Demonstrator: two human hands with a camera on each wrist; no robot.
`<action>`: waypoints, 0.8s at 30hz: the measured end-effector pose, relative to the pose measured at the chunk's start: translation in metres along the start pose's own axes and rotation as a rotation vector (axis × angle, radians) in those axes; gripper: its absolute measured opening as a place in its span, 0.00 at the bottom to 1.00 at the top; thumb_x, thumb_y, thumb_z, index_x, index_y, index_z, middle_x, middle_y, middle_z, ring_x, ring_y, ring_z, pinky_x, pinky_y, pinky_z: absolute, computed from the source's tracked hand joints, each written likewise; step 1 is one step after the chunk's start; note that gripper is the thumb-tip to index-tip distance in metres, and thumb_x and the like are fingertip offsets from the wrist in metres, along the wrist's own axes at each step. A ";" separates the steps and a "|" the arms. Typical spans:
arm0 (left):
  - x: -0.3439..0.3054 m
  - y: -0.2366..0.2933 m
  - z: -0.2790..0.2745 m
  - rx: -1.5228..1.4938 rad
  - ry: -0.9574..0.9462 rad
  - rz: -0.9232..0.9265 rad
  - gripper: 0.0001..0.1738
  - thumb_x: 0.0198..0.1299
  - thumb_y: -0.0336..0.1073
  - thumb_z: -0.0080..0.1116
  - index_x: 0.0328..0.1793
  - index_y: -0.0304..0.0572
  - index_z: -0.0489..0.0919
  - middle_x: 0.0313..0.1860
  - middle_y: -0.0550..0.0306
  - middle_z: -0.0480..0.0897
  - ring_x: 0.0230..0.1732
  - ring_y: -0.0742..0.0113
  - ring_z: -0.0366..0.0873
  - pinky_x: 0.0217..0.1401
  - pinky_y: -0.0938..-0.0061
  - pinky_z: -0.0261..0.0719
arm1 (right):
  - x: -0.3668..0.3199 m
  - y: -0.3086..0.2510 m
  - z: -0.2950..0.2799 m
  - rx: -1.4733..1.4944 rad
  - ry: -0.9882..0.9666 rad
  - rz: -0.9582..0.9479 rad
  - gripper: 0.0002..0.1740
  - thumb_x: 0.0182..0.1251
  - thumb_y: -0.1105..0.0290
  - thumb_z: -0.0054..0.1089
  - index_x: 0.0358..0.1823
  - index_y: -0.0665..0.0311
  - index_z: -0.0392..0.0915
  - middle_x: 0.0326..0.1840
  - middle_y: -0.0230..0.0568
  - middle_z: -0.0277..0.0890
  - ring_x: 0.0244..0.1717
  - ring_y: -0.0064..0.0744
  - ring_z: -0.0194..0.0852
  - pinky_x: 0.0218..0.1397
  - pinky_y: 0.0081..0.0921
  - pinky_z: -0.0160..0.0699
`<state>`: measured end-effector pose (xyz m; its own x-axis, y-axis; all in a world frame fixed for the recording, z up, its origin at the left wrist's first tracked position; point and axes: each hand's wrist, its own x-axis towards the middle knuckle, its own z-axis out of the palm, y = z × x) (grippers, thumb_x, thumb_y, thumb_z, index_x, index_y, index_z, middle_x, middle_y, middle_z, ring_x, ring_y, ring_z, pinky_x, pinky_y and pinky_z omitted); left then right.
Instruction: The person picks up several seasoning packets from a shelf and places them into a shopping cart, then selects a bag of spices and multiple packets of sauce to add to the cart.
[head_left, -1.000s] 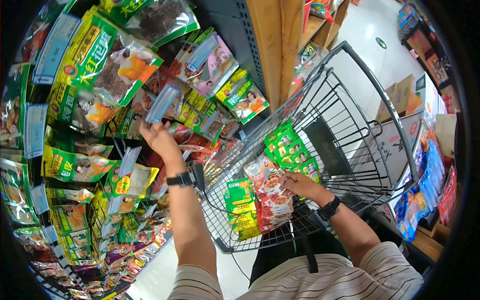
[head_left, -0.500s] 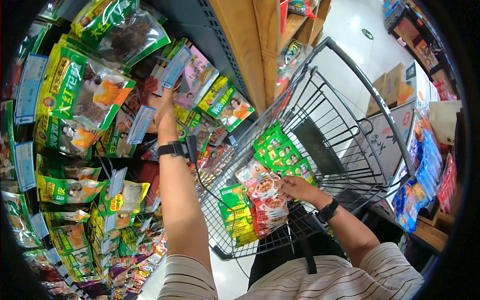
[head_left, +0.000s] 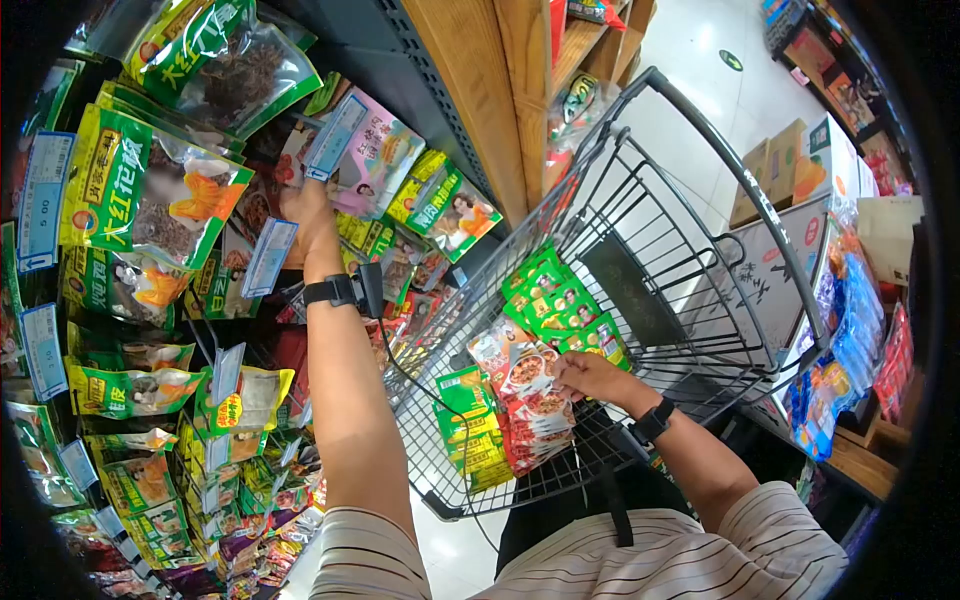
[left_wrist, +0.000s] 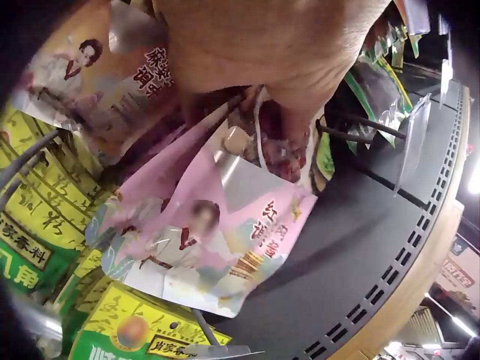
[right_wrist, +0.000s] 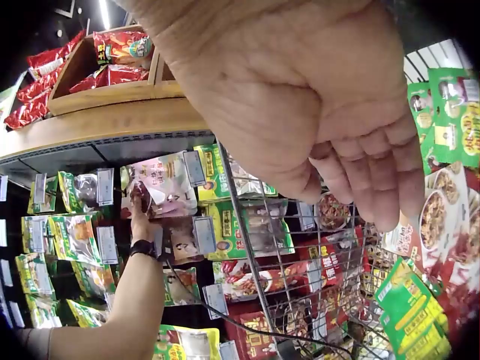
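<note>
My left grip (head_left: 312, 215) is clenched on the top part of a pink packet (head_left: 382, 160) at the shelf rack, thumb and fingers coming down over it from above. The packet's pictured front faces outward, and its lower part is plain to see in the left wrist view. A blue-edged price tag (head_left: 336, 137) stands right by my fingers, and a yellow-and-green packet (head_left: 447, 207) hangs just beside the pink one.

My right grip (head_left: 597, 380) is released, fingers loosely bent, at the edge of the red-and-white packets (head_left: 527, 375) in the shopping cart (head_left: 757, 183); I cannot tell whether the fingertips touch them. On one side of those packets lie green packets (head_left: 562, 300), on the other green-and-yellow packets (head_left: 470, 425).

Farther out, a large green-edged spice bag (head_left: 150, 190) hangs in the rack among many more packets. A wooden post (head_left: 520, 90) rises between the rack and the cart, and cardboard boxes (head_left: 790, 245) stand past the cart, near blue bags (head_left: 845, 320).
</note>
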<state>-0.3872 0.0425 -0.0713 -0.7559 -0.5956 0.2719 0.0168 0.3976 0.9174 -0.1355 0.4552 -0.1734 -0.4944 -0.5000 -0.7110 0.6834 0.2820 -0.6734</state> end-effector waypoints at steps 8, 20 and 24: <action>0.000 -0.003 0.011 -0.323 0.014 0.190 0.21 0.67 0.41 0.59 0.57 0.31 0.82 0.44 0.51 0.87 0.41 0.66 0.81 0.43 0.72 0.77 | 0.001 0.003 -0.001 -0.004 -0.018 -0.011 0.12 0.74 0.61 0.55 0.49 0.61 0.77 0.41 0.34 0.83 0.38 0.19 0.80 0.41 0.18 0.81; -0.078 0.063 0.007 -0.214 0.076 -0.058 0.17 0.68 0.42 0.59 0.48 0.33 0.78 0.38 0.57 0.83 0.37 0.71 0.78 0.40 0.73 0.74 | -0.007 0.007 0.003 0.032 -0.026 -0.008 0.10 0.69 0.63 0.55 0.42 0.62 0.76 0.34 0.31 0.77 0.33 0.21 0.77 0.36 0.21 0.79; -0.091 0.085 0.006 -0.246 0.012 -0.004 0.14 0.69 0.39 0.58 0.51 0.34 0.80 0.43 0.58 0.84 0.41 0.71 0.79 0.48 0.75 0.76 | -0.008 0.007 0.006 0.028 -0.023 -0.012 0.11 0.71 0.63 0.53 0.44 0.63 0.76 0.35 0.31 0.78 0.34 0.22 0.79 0.35 0.21 0.79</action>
<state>-0.3207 0.1341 -0.0200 -0.7487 -0.6055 0.2697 0.1734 0.2138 0.9614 -0.1234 0.4566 -0.1710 -0.4906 -0.5221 -0.6977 0.6924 0.2526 -0.6759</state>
